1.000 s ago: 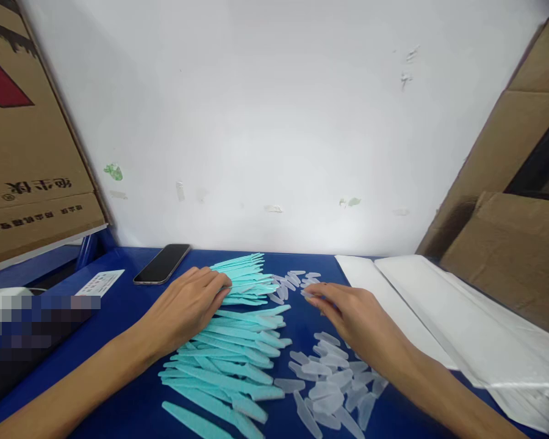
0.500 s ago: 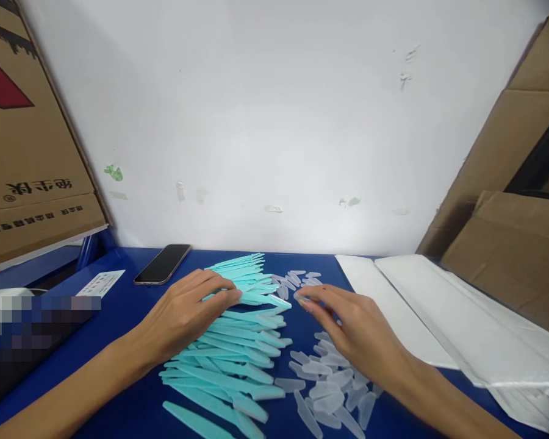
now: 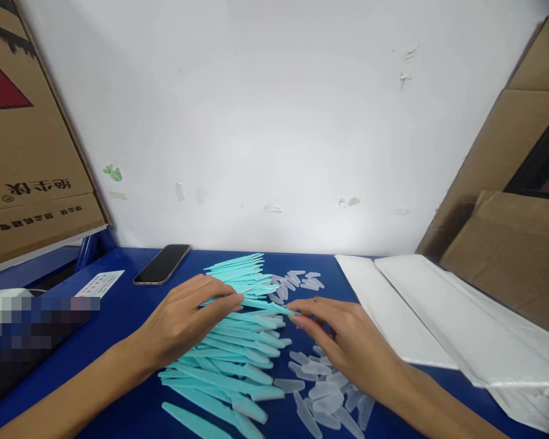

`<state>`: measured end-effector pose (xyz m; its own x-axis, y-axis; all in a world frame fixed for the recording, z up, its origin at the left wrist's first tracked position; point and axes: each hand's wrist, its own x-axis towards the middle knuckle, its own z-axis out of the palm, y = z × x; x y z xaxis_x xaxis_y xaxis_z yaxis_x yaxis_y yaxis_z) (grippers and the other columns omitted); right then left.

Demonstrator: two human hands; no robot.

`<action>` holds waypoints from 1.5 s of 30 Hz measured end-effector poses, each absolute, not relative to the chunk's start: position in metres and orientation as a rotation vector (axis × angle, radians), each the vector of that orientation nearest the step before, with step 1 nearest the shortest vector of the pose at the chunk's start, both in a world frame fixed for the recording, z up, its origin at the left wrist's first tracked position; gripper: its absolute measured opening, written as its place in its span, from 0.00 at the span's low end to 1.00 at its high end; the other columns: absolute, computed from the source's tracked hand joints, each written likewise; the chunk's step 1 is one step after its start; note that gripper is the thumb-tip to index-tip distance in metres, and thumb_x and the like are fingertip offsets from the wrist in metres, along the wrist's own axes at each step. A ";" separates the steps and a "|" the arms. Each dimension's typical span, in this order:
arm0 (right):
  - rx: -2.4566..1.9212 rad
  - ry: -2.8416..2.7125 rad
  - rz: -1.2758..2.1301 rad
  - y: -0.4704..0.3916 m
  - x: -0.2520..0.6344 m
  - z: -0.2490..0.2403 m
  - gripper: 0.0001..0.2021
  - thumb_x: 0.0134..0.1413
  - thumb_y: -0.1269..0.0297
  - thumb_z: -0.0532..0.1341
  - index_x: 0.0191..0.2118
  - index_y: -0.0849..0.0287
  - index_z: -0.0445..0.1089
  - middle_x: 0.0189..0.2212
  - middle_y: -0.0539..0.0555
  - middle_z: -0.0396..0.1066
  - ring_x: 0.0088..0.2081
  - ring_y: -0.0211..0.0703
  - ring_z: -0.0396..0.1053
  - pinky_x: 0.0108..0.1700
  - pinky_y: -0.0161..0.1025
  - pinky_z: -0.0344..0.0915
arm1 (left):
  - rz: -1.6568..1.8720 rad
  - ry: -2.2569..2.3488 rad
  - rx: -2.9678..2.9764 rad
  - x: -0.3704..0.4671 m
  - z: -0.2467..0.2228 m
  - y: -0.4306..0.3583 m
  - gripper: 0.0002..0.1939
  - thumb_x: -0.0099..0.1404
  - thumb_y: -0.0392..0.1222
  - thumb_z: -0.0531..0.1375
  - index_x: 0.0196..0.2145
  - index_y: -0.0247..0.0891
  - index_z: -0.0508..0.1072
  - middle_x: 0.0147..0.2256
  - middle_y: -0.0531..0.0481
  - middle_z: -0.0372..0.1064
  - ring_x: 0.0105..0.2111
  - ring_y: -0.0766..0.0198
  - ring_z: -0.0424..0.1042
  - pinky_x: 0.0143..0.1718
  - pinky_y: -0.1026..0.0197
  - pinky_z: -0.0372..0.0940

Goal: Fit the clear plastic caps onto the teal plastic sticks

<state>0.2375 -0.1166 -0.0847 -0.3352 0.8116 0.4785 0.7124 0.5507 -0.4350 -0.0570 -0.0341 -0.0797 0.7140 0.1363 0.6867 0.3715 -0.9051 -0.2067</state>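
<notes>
My left hand (image 3: 187, 314) pinches a turquoise eyebrow razor (image 3: 268, 305) between thumb and fingers, its head pointing right. At that head, my right hand (image 3: 343, 329) has thumb and forefinger pinched together on a clear blade cap, which the fingertips mostly hide. Under and in front of my left hand lies a long pile of turquoise eyebrow razors (image 3: 229, 372), heads to the right. A heap of loose translucent caps (image 3: 327, 390) is below my right hand. Beyond the held razor there are smaller caps or capped pieces (image 3: 295, 280).
On the blue table (image 3: 114, 323), a phone (image 3: 162, 264) lies at the back left near a printed card (image 3: 100, 283). White sleeves (image 3: 466, 317) are stacked on the right. Cardboard boxes (image 3: 507, 244) stand at both sides, against a white wall (image 3: 274, 122).
My right hand has moved slightly down and left with the cap, onto the razor's head. The razor in my left hand has tilted a little; the left hand has barely moved.
</notes>
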 end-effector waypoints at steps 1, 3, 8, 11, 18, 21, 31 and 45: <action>-1.199 -2.121 0.184 -0.117 0.237 -0.084 0.12 0.72 0.62 0.56 0.53 0.50 0.75 0.40 0.49 0.80 0.37 0.40 0.78 0.40 0.36 0.73 | -1.020 -0.387 -2.615 -0.057 -0.080 -0.035 0.17 0.72 0.31 0.58 0.56 0.43 0.70 0.40 0.48 0.76 0.38 0.63 0.75 0.40 0.61 0.70; -1.144 -2.112 0.144 -0.118 0.237 -0.085 0.13 0.72 0.63 0.55 0.53 0.52 0.76 0.39 0.50 0.79 0.36 0.39 0.77 0.37 0.35 0.72 | -1.057 -0.380 -2.668 -0.056 -0.081 -0.038 0.18 0.72 0.30 0.58 0.57 0.44 0.69 0.38 0.49 0.75 0.36 0.64 0.75 0.37 0.62 0.70; -1.004 -2.174 -0.001 -0.117 0.237 -0.086 0.14 0.73 0.63 0.54 0.52 0.56 0.76 0.37 0.53 0.79 0.35 0.40 0.77 0.36 0.35 0.71 | -1.109 -0.451 -2.772 -0.050 -0.086 -0.047 0.21 0.72 0.30 0.58 0.58 0.48 0.69 0.38 0.50 0.74 0.35 0.64 0.74 0.36 0.62 0.70; -0.981 -2.217 -0.058 -0.116 0.236 -0.087 0.14 0.74 0.63 0.54 0.53 0.57 0.75 0.36 0.54 0.78 0.34 0.40 0.76 0.35 0.35 0.71 | -1.118 -0.422 -2.806 -0.047 -0.089 -0.050 0.21 0.71 0.29 0.59 0.58 0.47 0.69 0.37 0.49 0.74 0.35 0.64 0.72 0.36 0.61 0.69; -0.899 -2.172 -0.088 -0.123 0.232 -0.088 0.12 0.71 0.69 0.56 0.54 0.60 0.73 0.35 0.53 0.76 0.32 0.39 0.73 0.33 0.35 0.69 | -1.280 -0.344 -2.769 -0.041 -0.083 -0.059 0.25 0.66 0.21 0.61 0.56 0.41 0.71 0.36 0.48 0.72 0.33 0.63 0.69 0.33 0.60 0.66; -0.881 -2.167 -0.087 -0.126 0.232 -0.087 0.13 0.70 0.71 0.56 0.55 0.60 0.72 0.35 0.54 0.76 0.32 0.39 0.73 0.33 0.35 0.69 | -1.334 -0.333 -2.763 -0.039 -0.081 -0.065 0.25 0.64 0.19 0.61 0.55 0.39 0.72 0.35 0.48 0.70 0.32 0.64 0.67 0.33 0.59 0.65; -0.942 -2.217 -0.143 -0.121 0.233 -0.085 0.12 0.73 0.67 0.53 0.52 0.58 0.74 0.34 0.53 0.76 0.33 0.39 0.74 0.35 0.35 0.70 | -1.033 -0.374 -2.695 -0.040 -0.090 -0.059 0.28 0.68 0.20 0.56 0.61 0.39 0.65 0.33 0.50 0.65 0.30 0.65 0.59 0.29 0.61 0.55; -1.070 -2.136 -0.199 -0.116 0.245 -0.080 0.11 0.71 0.69 0.54 0.52 0.55 0.70 0.41 0.53 0.76 0.41 0.43 0.74 0.38 0.38 0.68 | -0.684 -0.826 -3.105 -0.053 -0.071 -0.049 0.13 0.78 0.37 0.43 0.44 0.40 0.66 0.39 0.47 0.65 0.37 0.58 0.63 0.42 0.55 0.59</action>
